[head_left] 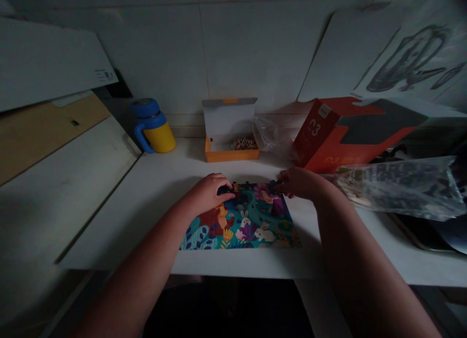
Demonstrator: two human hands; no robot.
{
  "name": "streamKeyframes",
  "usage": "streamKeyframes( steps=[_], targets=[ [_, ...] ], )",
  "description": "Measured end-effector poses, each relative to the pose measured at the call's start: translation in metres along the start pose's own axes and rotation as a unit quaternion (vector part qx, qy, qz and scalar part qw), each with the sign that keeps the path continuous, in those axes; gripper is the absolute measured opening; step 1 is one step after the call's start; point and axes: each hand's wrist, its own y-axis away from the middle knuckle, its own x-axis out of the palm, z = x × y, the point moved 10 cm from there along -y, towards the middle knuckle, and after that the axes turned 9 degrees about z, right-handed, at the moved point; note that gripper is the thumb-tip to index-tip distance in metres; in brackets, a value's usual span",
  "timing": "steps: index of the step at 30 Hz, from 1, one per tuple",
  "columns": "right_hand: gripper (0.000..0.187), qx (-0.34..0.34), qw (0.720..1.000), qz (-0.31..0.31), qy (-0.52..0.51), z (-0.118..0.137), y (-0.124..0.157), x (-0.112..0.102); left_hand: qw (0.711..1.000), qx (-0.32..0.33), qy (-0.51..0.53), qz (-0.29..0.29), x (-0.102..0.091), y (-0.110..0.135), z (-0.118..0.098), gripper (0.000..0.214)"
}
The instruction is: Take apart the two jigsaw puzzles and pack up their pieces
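Note:
A colourful jigsaw puzzle (pixel 248 221) with rabbits and leaves lies flat on the white table (pixel 146 192). My left hand (pixel 209 191) rests on the puzzle's upper left corner, fingers curled and pinching a dark puzzle piece (pixel 226 188). My right hand (pixel 299 182) is at the puzzle's upper right corner, fingers closed on another dark piece (pixel 274 185). Both hands touch the puzzle's far edge.
An open orange box (pixel 229 133) with loose pieces stands behind the puzzle. A blue and yellow mug (pixel 153 126) is at the back left, a red carton (pixel 339 133) and clear plastic bags (pixel 397 187) at the right. Boards lean at left.

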Motion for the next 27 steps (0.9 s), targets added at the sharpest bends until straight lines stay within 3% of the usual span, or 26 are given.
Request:
streamKeyframes(
  steps=[10, 20, 23, 27],
  targets=[
    [0.033, 0.043, 0.992, -0.014, 0.121, 0.006, 0.001, 0.002, 1.0, 0.02, -0.017, 0.011, 0.004, 0.0, -0.002, 0.021],
    [0.036, 0.051, 0.995, 0.0, 0.088, 0.002, 0.002, 0.002, 1.0, 0.011, -0.005, 0.017, 0.008, -0.001, 0.006, 0.024],
    [0.037, 0.04, 0.996, -0.017, 0.082, 0.002, 0.001, -0.002, 1.0, 0.006, 0.002, 0.022, 0.008, 0.0, 0.007, 0.023],
    [0.03, 0.006, 0.993, -0.088, 0.072, 0.011, 0.005, -0.011, 1.0, 0.002, 0.003, 0.025, 0.006, 0.0, 0.008, 0.024]
  ],
)
